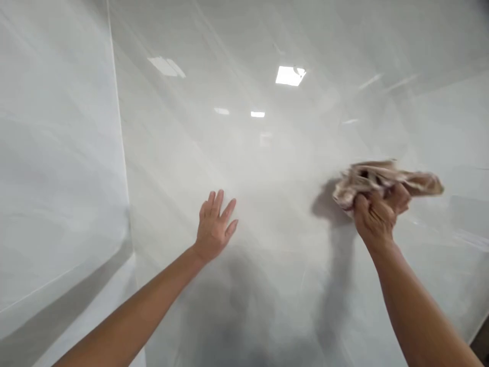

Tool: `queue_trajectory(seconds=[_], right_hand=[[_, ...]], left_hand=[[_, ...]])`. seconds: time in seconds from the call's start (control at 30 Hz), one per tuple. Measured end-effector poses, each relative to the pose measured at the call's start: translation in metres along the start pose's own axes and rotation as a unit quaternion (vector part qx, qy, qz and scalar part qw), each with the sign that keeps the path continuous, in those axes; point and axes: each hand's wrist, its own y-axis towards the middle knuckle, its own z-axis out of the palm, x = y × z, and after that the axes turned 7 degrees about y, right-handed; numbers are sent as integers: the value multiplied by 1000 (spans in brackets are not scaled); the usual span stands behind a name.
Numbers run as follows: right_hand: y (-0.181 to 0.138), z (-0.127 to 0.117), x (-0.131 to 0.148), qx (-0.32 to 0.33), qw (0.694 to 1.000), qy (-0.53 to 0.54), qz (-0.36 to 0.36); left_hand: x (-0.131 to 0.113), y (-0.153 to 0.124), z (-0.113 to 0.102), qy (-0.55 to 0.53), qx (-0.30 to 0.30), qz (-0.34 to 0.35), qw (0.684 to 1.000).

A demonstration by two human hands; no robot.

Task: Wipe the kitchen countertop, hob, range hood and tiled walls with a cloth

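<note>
A crumpled brownish-pink cloth (385, 178) is bunched in my right hand (378, 211), out to the right in front of a glossy pale wall panel (244, 163). The fingers are wrapped into its folds, and one end of the cloth sticks out to the right, blurred. Whether the cloth presses on the panel or is slightly off it, I cannot tell. My left hand (216, 221) is near the middle, laid flat toward the same panel with its fingers spread and nothing in it.
A second pale panel (61, 153) meets the first at a vertical corner seam on the left. Bright ceiling lights are reflected in the glossy surface. Shadows of my arms fall across the lower part. A dark edge (481, 341) shows at the lower right.
</note>
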Motion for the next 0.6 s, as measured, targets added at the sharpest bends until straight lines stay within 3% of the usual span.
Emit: queue_trajectory(seconds=[0.1,0.2,0.27,0.3,0.4,0.47,0.5,0.6], right_hand=[[36,51,2,-18,997,-34,-72],[-4,74,37,-39,991,-46,-123],[-54,75,70,13,971,-42,-236],[-76,73,86,68,954,-35,-291],[-104,72,120,222,864,4,-452],[-77,78,128,234,828,20,-509],[-51,82,129,218,832,16,-511],[58,88,114,132,899,-27,-418]], left_hand=[[23,23,26,66,-32,19,997],[28,25,37,84,-46,24,995],[29,23,37,85,-42,21,995],[29,22,37,85,-41,20,995],[31,22,34,81,-41,18,996],[32,23,34,72,-49,17,996],[32,23,34,68,-53,16,996],[33,23,34,67,-55,17,996]])
